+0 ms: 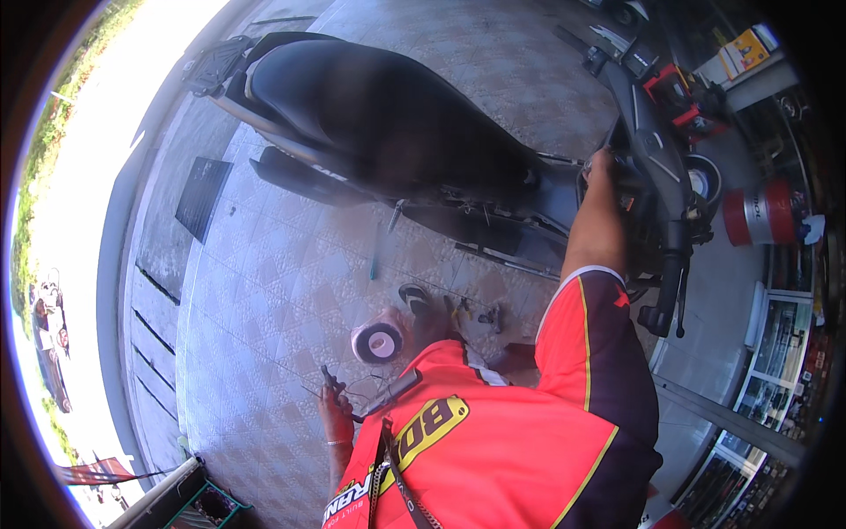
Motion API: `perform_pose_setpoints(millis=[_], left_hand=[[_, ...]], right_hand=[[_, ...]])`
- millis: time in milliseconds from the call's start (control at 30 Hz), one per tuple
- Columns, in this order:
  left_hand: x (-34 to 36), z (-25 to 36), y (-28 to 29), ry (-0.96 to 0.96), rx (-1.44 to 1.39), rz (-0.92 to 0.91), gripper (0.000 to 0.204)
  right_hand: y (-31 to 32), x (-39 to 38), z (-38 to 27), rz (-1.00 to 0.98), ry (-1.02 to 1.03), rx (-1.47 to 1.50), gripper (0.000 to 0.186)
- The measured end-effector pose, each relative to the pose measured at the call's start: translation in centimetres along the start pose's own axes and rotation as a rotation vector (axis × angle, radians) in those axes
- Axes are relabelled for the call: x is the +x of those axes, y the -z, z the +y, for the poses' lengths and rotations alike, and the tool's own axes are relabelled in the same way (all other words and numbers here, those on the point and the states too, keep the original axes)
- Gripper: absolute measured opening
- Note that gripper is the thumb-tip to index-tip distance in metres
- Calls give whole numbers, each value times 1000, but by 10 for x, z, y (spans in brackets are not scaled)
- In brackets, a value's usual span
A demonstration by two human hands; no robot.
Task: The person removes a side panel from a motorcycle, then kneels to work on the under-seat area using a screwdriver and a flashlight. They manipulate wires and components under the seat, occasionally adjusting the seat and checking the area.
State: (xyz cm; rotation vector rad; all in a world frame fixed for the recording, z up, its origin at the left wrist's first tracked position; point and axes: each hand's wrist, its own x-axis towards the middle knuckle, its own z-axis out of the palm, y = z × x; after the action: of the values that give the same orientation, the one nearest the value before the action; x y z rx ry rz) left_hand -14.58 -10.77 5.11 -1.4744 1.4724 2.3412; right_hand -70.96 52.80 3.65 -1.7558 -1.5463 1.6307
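Observation:
A dark scooter stands across the view, its long black seat at the left and handlebar at the right. My right hand reaches to the front body just inside the handlebar; its fingers are partly hidden there, so I cannot make out what they grip. My left hand is low beside my red shirt, fingers wrapped on a small dark object with thin pieces sticking out, too small to name. A roll-like object with a dark ring lies on the tiles near my foot.
Loose tools and a thin green tool lie on the floor. At the right are a red drum and glass display cases. A dark grate and bright roadside lie left. A green crate is at lower left.

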Motion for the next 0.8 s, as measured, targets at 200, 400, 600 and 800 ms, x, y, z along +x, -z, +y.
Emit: perform_pose_setpoints(millis=[200, 400, 600, 800], left_hand=[[64, 64, -66, -41, 105, -82, 35], [112, 111, -113, 21, 195, -192, 30], [142, 137, -147, -7, 266, -291, 25], [163, 154, -170, -37, 325, -384, 25]], right_hand=[[-27, 35, 25, 47, 219, -351, 48], [-25, -19, 34, 256, 372, -501, 57], [-15, -55, 21, 356, 225, -330, 74], [-12, -63, 13, 60, 36, 514, 60]])
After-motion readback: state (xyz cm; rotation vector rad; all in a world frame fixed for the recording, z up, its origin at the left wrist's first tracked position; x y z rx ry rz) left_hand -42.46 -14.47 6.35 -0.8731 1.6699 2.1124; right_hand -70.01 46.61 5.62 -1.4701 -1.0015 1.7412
